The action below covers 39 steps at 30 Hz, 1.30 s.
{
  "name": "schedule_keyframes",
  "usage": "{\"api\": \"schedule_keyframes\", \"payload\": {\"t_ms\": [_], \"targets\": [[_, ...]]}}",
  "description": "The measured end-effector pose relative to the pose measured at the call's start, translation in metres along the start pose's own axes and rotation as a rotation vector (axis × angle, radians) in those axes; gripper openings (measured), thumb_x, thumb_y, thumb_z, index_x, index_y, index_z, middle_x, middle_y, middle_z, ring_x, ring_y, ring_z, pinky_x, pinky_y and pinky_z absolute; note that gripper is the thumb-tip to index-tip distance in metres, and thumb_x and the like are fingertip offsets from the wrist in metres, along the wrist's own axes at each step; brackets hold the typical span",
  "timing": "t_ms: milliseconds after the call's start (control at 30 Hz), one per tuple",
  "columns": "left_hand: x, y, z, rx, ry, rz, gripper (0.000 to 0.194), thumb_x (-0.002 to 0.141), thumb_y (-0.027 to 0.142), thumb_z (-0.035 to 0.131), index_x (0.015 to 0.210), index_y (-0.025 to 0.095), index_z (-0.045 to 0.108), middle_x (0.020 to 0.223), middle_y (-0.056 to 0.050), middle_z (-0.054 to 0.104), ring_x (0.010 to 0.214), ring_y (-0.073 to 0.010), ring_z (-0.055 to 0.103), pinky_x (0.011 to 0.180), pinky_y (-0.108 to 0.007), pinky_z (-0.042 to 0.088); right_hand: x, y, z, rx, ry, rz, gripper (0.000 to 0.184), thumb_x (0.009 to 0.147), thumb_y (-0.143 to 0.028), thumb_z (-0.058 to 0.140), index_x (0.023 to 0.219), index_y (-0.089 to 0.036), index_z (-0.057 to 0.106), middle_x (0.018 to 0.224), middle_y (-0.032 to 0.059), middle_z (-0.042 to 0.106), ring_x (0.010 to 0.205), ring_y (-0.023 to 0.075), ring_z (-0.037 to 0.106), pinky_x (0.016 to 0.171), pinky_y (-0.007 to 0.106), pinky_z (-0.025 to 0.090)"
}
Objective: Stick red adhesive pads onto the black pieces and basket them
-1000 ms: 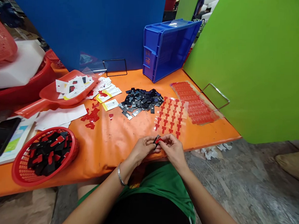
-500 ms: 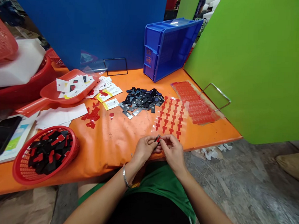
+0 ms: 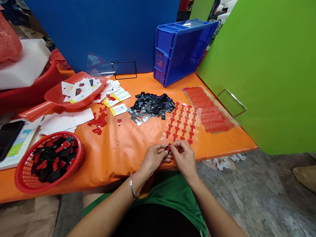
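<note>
Both hands meet at the near edge of the table, at about 6 o'clock in the view. The left hand and the right hand are closed together in a pinch on one small black metal clip with a red sticker, held just above the table's front lip and over the person's lap.

Just beyond the hands, at 12 o'clock from them, lies a clear plastic sheet of red T-shaped stickers. Past it sits a loose pile of small black and silver metal clips. At 2 o'clock a second clear sheet packed with red stickers lies by a bent wire stand. At 9 o'clock, near the front edge, a round red plastic basket holds black pieces with red strips. Farther, at 10 o'clock, are loose red sticker scraps, white and yellow paper cards and a red plastic scoop. At the back a blue plastic crate leans on its side.

The piece is tiny and held past the orange table edge; a slipped pinch would likely drop it onto the lap or the grey floor. The sticker could also go on crooked or cling to a fingertip.

Open room lies on the bare orange surface at 10 to 11 o'clock from the hands. A green panel closes the right side and a blue panel the back.
</note>
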<state>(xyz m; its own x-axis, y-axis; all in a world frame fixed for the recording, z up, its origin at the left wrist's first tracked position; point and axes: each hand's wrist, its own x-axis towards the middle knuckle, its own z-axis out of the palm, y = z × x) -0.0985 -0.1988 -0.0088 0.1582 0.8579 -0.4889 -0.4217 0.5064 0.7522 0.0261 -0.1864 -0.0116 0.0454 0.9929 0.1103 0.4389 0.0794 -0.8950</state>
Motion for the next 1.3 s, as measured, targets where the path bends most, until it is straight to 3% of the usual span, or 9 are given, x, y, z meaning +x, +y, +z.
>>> {"api": "schedule_keyframes", "payload": {"t_ms": [433,533,600,733,867,1067,1300], "targets": [[0.001,-0.001,-0.003,-0.017,-0.023,-0.002,0.025,0.067,0.021,0.072,0.085,0.008,0.062,0.066,-0.005,0.068,0.061,-0.0156,0.067,0.064,-0.027,0.055,-0.001,0.003,0.002,-0.088,0.018,0.026,0.019,0.077,-0.037,0.059,0.075,-0.019,0.056,0.08,0.0031,0.054,0.056,0.0125,0.052,0.058,0.029,0.047],[0.001,0.0,-0.003,-0.022,-0.021,0.003,0.027,0.065,0.023,0.074,0.085,0.008,0.062,0.065,-0.005,0.067,0.061,-0.0159,0.066,0.064,-0.027,0.055,0.0,0.004,0.0,-0.034,0.062,0.083,0.04,0.071,-0.04,0.065,0.103,-0.019,0.053,0.085,0.0019,0.055,0.049,0.0092,0.047,0.051,0.027,0.045],[0.0,0.0,-0.004,-0.025,-0.018,0.002,0.027,0.065,0.023,0.075,0.083,0.008,0.062,0.063,-0.004,0.066,0.061,-0.0159,0.066,0.064,-0.027,0.055,0.003,0.006,-0.002,0.037,0.024,0.137,0.056,0.067,-0.043,0.069,0.114,-0.019,0.048,0.083,0.0008,0.057,0.047,0.0091,0.047,0.049,0.026,0.043],[-0.001,0.003,-0.003,-0.029,-0.033,-0.005,0.024,0.065,0.021,0.074,0.081,0.008,0.062,0.066,-0.004,0.066,0.06,-0.0139,0.065,0.065,-0.026,0.054,0.011,0.006,-0.009,0.118,-0.2,0.178,0.033,0.071,-0.05,0.063,0.076,-0.017,0.062,0.063,0.0011,0.06,0.055,0.0139,0.053,0.054,0.026,0.043],[-0.002,0.005,-0.003,0.003,-0.057,-0.02,0.021,0.067,0.019,0.072,0.082,0.008,0.063,0.07,-0.007,0.067,0.061,-0.0136,0.065,0.065,-0.026,0.054,0.016,0.005,-0.01,0.091,-0.198,0.175,0.04,0.075,-0.053,0.057,0.057,-0.017,0.058,0.052,-0.0009,0.055,0.05,0.0124,0.048,0.049,0.023,0.037],[-0.002,0.003,-0.004,-0.019,-0.031,-0.027,0.014,0.071,0.015,0.069,0.081,0.009,0.061,0.069,-0.007,0.068,0.056,-0.0123,0.064,0.06,-0.025,0.054,0.016,0.009,-0.011,0.176,-0.207,0.311,0.049,0.074,-0.065,0.051,0.06,-0.019,0.057,0.041,-0.004,0.046,0.032,0.0093,0.035,0.034,0.023,0.027],[-0.02,0.018,-0.001,-0.039,-0.016,0.016,0.014,0.072,0.017,0.067,0.081,0.008,0.062,0.069,-0.006,0.067,0.053,-0.0097,0.062,0.062,-0.024,0.053,0.012,0.008,-0.007,0.14,-0.173,0.35,0.049,0.073,-0.066,0.052,0.065,-0.018,0.058,0.045,-0.0034,0.049,0.03,0.0103,0.04,0.03,0.023,0.031]]}}
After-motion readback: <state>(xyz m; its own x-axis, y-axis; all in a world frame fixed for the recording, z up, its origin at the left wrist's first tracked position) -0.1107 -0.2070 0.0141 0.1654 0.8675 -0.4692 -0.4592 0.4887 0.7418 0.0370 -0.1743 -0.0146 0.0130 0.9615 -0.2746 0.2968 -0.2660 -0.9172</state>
